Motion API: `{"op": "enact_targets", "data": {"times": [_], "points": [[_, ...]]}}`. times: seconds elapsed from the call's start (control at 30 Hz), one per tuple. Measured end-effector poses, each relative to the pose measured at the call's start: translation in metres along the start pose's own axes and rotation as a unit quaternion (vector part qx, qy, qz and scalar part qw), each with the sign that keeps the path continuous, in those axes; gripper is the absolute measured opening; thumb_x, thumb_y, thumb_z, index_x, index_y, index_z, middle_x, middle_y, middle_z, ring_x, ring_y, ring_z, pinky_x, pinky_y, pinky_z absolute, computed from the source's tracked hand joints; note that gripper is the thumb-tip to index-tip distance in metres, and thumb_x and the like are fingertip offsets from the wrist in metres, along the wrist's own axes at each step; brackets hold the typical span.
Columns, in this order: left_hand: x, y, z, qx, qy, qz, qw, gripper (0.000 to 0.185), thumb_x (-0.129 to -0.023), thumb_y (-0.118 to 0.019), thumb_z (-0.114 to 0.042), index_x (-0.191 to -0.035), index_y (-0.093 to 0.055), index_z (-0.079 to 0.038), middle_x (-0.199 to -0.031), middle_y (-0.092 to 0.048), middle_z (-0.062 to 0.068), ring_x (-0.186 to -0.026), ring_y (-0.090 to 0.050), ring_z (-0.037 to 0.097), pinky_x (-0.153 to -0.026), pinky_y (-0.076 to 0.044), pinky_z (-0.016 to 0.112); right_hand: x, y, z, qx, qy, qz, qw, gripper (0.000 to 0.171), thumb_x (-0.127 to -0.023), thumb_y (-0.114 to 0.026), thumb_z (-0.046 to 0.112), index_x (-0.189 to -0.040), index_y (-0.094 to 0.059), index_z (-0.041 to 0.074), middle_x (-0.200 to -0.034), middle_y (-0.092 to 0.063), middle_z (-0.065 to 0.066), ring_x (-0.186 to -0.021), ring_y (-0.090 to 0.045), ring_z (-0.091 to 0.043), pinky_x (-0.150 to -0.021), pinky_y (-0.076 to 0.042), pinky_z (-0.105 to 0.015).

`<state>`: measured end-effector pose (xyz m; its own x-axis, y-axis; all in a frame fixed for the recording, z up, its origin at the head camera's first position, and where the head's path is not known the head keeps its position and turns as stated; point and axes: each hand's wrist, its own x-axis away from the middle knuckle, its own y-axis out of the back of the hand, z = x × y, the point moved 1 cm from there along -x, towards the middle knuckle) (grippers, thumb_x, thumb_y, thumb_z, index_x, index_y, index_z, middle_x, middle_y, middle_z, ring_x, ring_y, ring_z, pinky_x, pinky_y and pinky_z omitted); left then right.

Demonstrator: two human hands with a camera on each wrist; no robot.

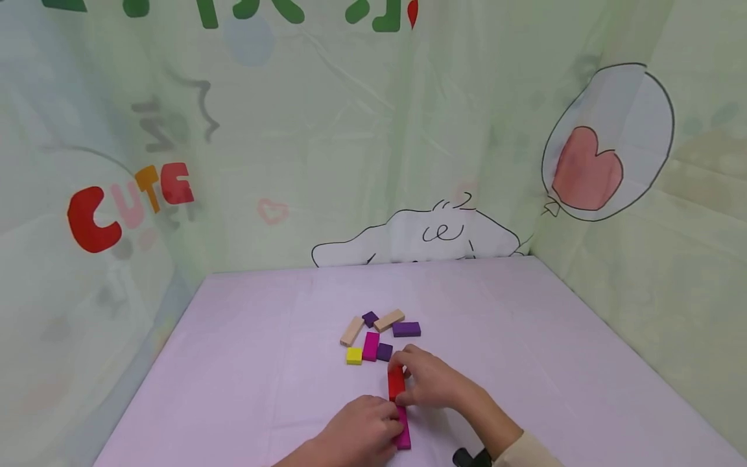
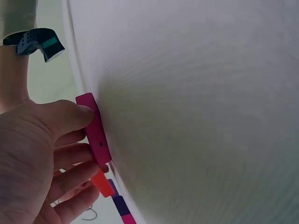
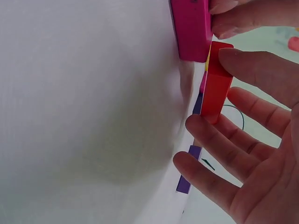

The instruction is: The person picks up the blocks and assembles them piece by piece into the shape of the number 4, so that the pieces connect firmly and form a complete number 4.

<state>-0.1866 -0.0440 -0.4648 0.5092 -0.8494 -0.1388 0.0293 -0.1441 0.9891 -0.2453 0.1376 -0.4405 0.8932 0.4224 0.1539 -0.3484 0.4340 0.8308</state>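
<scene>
In the head view my right hand [image 1: 430, 379] pinches a red block [image 1: 396, 384] lengthwise, thumb at its near end and fingers at its far end. My left hand [image 1: 363, 428] holds a magenta block [image 1: 404, 436] that lies just nearer to me, almost in line with the red one. The left wrist view shows the thumb pressed on the magenta block [image 2: 96, 133], with the fingers behind it. In the right wrist view the red block [image 3: 217, 86] sits between thumb and fingers, close to the magenta block's end; whether the two touch, I cannot tell.
Beyond my hands lies a loose group: a yellow block [image 1: 354, 356], another magenta block [image 1: 371, 346], a purple block [image 1: 406, 329], small dark purple blocks [image 1: 384, 352] and two plain wooden blocks [image 1: 352, 331]. The pale table [image 1: 245, 363] is walled by printed cloth [image 1: 362, 130].
</scene>
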Motion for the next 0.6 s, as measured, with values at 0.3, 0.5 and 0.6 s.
{"op": "enact_targets", "data": {"times": [0.3, 0.5, 0.6], "points": [[0.0003, -0.0022, -0.0003, -0.068, -0.024, -0.013, 0.9973, 0.019, -0.093, -0.077, -0.036, -0.109, -0.079, -0.026, -0.105, -0.07, -0.013, -0.095, -0.058, 0.0, -0.091, -0.05, 0.014, 0.0034, -0.0005, 0.0047, 0.006, 0.008, 0.003, 1.0, 0.041, -0.074, -0.091, 0.015, -0.108, -0.068, 0.019, -0.102, -0.059, 0.001, -0.095, -0.058, -0.016, -0.081, -0.061, -0.038], [0.0016, -0.0013, 0.0007, -0.062, -0.006, -0.015, 0.9979, 0.02, -0.093, -0.078, -0.038, -0.11, -0.08, -0.028, -0.106, -0.067, -0.011, -0.096, -0.054, 0.002, -0.089, -0.048, 0.014, 0.002, -0.0002, 0.0057, 0.019, 0.015, 0.002, 1.0, 0.038, -0.074, -0.091, 0.018, -0.105, -0.07, 0.02, -0.1, -0.058, 0.002, -0.094, -0.057, -0.016, -0.083, -0.06, -0.038], [0.0019, -0.0006, -0.0002, -0.066, -0.007, -0.022, 0.9976, 0.02, -0.093, -0.078, -0.038, -0.11, -0.08, -0.028, -0.109, -0.066, -0.01, -0.098, -0.054, 0.003, -0.092, -0.049, 0.016, 0.0022, -0.0005, 0.0045, 0.02, 0.01, 0.004, 1.0, 0.037, -0.073, -0.092, 0.02, -0.103, -0.071, 0.021, -0.099, -0.059, 0.003, -0.093, -0.057, -0.015, -0.084, -0.061, -0.039]]}}
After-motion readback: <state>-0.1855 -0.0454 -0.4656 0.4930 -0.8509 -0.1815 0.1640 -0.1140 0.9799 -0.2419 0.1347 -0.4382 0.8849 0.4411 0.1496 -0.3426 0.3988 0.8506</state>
